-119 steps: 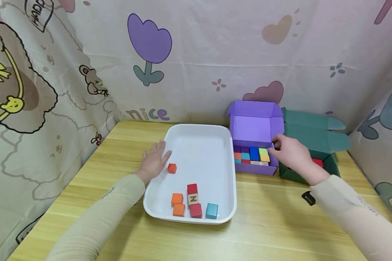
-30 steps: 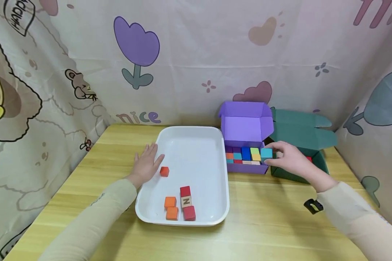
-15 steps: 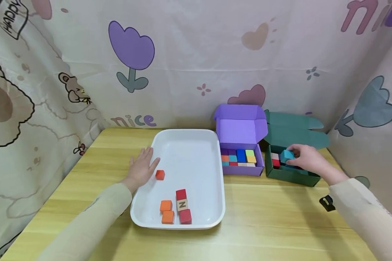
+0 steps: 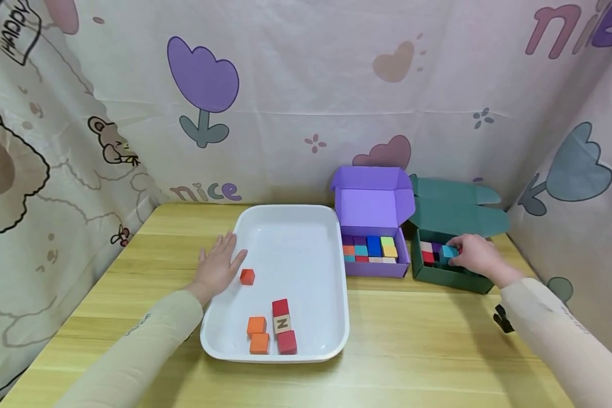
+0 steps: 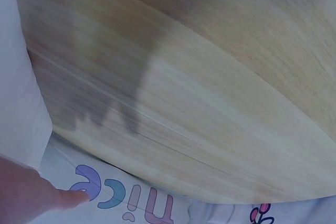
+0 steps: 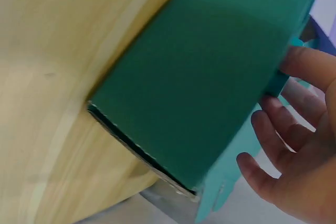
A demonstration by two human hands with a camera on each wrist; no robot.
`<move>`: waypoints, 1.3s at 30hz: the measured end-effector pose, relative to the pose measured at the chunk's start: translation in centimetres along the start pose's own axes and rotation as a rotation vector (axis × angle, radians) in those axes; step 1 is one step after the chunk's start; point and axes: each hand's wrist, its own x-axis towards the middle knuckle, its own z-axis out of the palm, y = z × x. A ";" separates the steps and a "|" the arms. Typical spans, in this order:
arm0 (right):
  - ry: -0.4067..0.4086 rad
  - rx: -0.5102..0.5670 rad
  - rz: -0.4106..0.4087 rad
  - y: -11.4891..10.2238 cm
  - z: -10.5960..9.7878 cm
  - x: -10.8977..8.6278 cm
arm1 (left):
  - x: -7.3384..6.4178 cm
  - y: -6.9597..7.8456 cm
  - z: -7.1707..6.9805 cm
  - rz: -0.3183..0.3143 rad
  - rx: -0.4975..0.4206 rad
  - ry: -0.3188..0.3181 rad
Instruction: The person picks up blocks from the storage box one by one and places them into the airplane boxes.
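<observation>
My right hand (image 4: 478, 258) pinches a light-blue block (image 4: 447, 253) inside the open green box (image 4: 451, 278) on the right; the right wrist view shows its thumb and fingers at the box's rim. Red, pink and purple blocks lie beside it in that box. My left hand (image 4: 215, 271) rests with straight fingers on the left rim of the white tray (image 4: 306, 238). In the tray sit a small orange-red block (image 4: 247, 276), two orange blocks (image 4: 258, 334), and a line of two red blocks (image 4: 287, 342) with a wooden letter N block (image 4: 281, 323) between them.
Between the tray and the green box stands an open purple box (image 4: 376, 268), filled with several coloured blocks. A patterned curtain (image 4: 285, 85) hangs behind the wooden table (image 4: 387, 340). A black strap (image 4: 502, 318) hangs below the right sleeve.
The light-blue block has left the tray's lower right. My right hand has carried it past the purple box and lowered it into the green box. The left hand stays on the rim.
</observation>
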 end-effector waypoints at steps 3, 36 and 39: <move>0.002 -0.022 0.002 0.3 0.5 0.3 | 0.0 0.0 0.1 -0.001 0.003 -0.002; -0.002 -0.202 0.026 -0.7 2.5 1.7 | 0.0 -0.3 0.2 -0.013 0.012 0.011; -0.026 -0.192 0.030 -0.7 1.8 1.6 | 0.2 -0.2 0.2 -0.012 0.011 0.014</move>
